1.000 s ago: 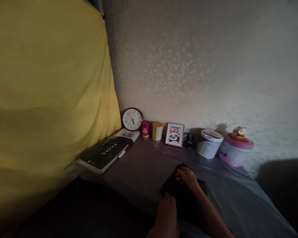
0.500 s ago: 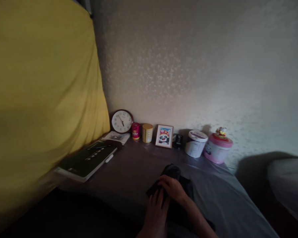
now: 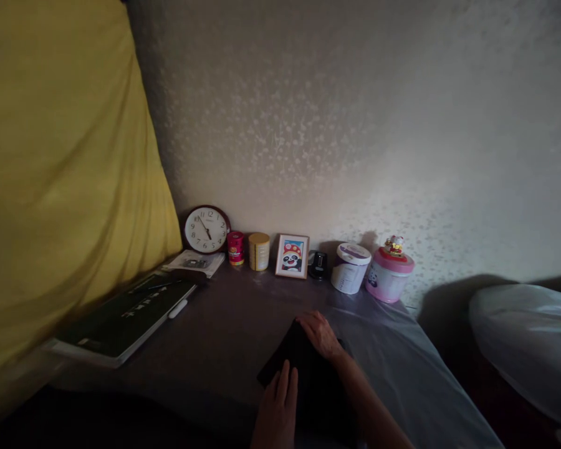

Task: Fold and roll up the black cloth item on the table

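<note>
A dark cloth (image 3: 299,355), apparently a folded garment, lies at the near part of the table in dim light. My left hand (image 3: 279,399) rests on its near left side, fingers stretched out and a little apart. Across the far edge of the cloth lies my right hand (image 3: 318,333), palm down with its fingers extended over the corner. The lower part of the cloth merges into shadow, so its full outline is hidden.
Along the wall stand a clock (image 3: 207,229), a red can (image 3: 235,248), a yellow-lidded can (image 3: 258,252), a framed panda picture (image 3: 292,256), a black object (image 3: 318,265), a white tub (image 3: 350,269) and a pink tub (image 3: 389,274). A green book (image 3: 126,318) lies left, beside a yellow curtain (image 3: 75,156).
The bunched top of the cloth has been laid flat. My right hand has moved to its far edge, apart from the left. The view has turned slightly right.
</note>
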{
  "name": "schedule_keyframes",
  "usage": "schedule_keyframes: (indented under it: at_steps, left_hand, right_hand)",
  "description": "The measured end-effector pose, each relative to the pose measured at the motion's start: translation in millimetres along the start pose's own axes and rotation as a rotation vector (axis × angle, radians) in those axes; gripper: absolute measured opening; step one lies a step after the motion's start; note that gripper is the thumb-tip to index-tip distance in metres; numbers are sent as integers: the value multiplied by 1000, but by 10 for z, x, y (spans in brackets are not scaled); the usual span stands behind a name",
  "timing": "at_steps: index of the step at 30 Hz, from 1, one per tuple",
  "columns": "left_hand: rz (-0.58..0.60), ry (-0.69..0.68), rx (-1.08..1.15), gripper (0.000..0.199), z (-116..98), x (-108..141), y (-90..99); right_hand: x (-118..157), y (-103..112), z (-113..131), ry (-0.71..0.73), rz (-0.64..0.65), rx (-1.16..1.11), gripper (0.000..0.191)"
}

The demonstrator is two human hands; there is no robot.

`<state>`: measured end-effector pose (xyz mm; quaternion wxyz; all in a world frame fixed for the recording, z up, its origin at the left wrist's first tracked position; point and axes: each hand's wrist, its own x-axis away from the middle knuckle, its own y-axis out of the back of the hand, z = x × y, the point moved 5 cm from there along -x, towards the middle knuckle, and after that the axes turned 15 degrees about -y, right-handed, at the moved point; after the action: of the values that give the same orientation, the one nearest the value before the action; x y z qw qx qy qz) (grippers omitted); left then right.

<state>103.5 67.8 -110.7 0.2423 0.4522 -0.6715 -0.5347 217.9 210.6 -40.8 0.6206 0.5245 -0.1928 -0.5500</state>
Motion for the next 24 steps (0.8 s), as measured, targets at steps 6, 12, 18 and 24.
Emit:
schedule_keyframes:
  at_steps: [6,12,18,24]
  left_hand:
    - [-27,78,-83,71,-74,7,139]
    - [123,82,-84,69,-108,-10,177]
    - [186,89,-69,83,-151,36,256]
    - [185,80,15,90,-175,94,333]
  right_hand:
    - [82,292,-7,-178,-165,-6,32]
    - [382,22,438,125,50,-83,30]
    - [148,365,-442,-550,-243,-8,31]
    - [974,476,-772,-676,-48,215,26]
